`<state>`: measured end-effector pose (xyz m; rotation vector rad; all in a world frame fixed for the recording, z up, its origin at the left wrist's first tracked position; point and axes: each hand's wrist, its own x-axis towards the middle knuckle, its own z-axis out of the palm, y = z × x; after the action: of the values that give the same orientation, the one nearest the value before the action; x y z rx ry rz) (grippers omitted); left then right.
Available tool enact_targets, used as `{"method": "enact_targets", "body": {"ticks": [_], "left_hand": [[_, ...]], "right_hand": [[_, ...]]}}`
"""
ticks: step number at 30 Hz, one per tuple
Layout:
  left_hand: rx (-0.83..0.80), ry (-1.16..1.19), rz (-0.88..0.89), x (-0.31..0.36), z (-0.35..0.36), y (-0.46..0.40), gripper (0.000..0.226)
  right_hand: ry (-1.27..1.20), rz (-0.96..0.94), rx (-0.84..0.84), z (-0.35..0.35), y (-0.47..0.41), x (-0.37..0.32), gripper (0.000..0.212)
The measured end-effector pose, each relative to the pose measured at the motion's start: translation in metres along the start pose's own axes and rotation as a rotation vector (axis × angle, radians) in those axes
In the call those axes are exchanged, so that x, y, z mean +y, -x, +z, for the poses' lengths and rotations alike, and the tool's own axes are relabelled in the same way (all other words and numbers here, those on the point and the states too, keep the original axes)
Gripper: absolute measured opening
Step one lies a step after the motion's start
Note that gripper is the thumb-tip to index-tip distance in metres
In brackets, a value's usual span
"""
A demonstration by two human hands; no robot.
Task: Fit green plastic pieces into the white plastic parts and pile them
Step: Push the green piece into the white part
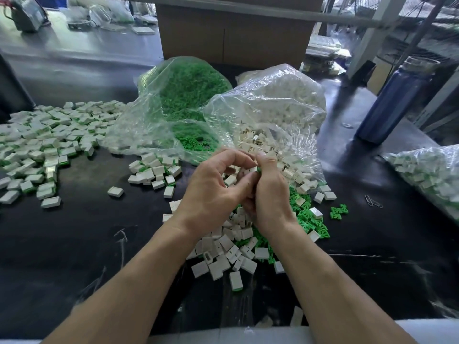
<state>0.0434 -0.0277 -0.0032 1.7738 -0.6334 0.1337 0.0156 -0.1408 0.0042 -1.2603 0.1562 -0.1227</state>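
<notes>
My left hand point(213, 192) and my right hand point(267, 192) meet above the middle of the dark table. Together their fingertips pinch a small white plastic part point(250, 169), with a bit of green showing beside it. Under my hands lies a loose heap of white parts point(231, 249) mixed with green pieces point(306, 217). A clear bag of green pieces point(183, 95) and a clear bag of white parts point(278, 103) lie open just behind. A wide pile of fitted white-and-green parts point(44, 145) covers the table's left side.
A blue bottle point(395, 100) stands at the right. Another clear bag of fitted parts point(429, 175) lies at the right edge, with paper clips point(372, 201) near it. A cardboard box point(233, 33) stands behind the bags. Bare dark table point(87, 234) shows at front left.
</notes>
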Motion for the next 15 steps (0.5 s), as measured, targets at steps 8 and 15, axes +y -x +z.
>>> {"method": "enact_targets", "body": {"ticks": [8,15], "left_hand": [[-0.015,0.077,-0.029,0.0009,0.0005,0.002,0.009],[-0.02,0.133,-0.041,0.003,0.0022,0.0017,0.008]], "right_hand": [[0.016,-0.017,-0.043,-0.0013,0.0,0.0018,0.071],[0.004,-0.08,0.035,-0.002,-0.0039,0.009,0.058]]}}
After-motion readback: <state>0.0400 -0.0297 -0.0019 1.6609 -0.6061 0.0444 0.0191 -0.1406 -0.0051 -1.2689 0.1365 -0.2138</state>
